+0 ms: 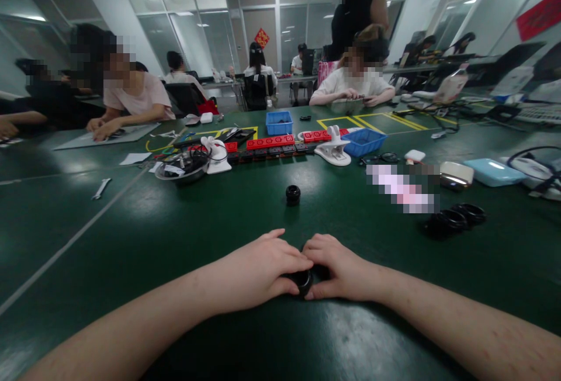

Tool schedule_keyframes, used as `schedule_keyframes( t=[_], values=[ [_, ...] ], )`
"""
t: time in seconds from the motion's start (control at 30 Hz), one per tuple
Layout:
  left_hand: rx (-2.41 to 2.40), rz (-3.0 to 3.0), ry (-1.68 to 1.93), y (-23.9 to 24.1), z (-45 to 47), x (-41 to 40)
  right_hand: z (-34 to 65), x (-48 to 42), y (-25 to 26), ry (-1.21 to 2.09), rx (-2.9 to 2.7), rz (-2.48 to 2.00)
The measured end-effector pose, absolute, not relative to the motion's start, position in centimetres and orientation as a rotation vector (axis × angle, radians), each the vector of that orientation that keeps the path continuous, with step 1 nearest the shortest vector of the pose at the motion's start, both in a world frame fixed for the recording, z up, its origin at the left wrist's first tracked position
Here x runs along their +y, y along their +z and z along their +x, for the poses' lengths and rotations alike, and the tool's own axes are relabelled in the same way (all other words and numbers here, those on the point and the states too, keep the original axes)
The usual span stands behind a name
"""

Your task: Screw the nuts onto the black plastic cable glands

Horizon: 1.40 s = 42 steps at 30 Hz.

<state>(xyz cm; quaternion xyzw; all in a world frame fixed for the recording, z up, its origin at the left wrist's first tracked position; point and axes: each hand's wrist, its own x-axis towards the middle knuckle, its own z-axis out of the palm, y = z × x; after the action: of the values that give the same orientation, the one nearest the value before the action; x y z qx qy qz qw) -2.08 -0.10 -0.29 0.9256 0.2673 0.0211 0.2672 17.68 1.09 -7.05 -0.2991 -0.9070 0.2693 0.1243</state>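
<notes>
Close to the table's near edge, my left hand (pixel 267 267) and my right hand (pixel 339 267) meet around a black ring (pixel 304 281). Thumb and fingers of the left hand pinch it from the left, while those of the right hand curl around its right side. My fingers hide much of the ring, and a dark part shows under the right palm. Straight ahead, a small ribbed black cylindrical piece (pixel 293 195) stands on the green table (pixel 210 217). Farther right lie several larger black rings (pixel 451 221), touching or close together.
Across the middle run red power strips (pixel 270 142), blue bins (pixel 363 142), white clamp bases (pixel 333 150) and a metal bowl (pixel 183 169) of dark parts. A wrench (pixel 101 189) lies left. A light-blue case (pixel 494 171) lies right. Other people sit across the table.
</notes>
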Motion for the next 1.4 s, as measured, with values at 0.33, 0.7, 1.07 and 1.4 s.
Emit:
schedule_keyframes(
  t=[0.33,0.7,1.07,1.4],
  values=[
    [0.752,2.542,-0.007,-0.1,-2.0,-0.4,17.7,1.1,-7.2,0.781,-2.646,-0.873],
    [1.218,2.702,0.065,-2.4,-0.7,-0.9,17.6,1.1,-6.8,0.765,-2.669,-0.915],
    [1.069,2.556,0.006,-5.3,-2.8,0.4,18.2,0.8,-7.0,0.921,-2.393,-0.822],
    [1.185,2.43,0.05,-7.1,-4.2,-0.1,17.7,-0.4,-6.5,0.69,-2.306,-0.786]
  ],
)
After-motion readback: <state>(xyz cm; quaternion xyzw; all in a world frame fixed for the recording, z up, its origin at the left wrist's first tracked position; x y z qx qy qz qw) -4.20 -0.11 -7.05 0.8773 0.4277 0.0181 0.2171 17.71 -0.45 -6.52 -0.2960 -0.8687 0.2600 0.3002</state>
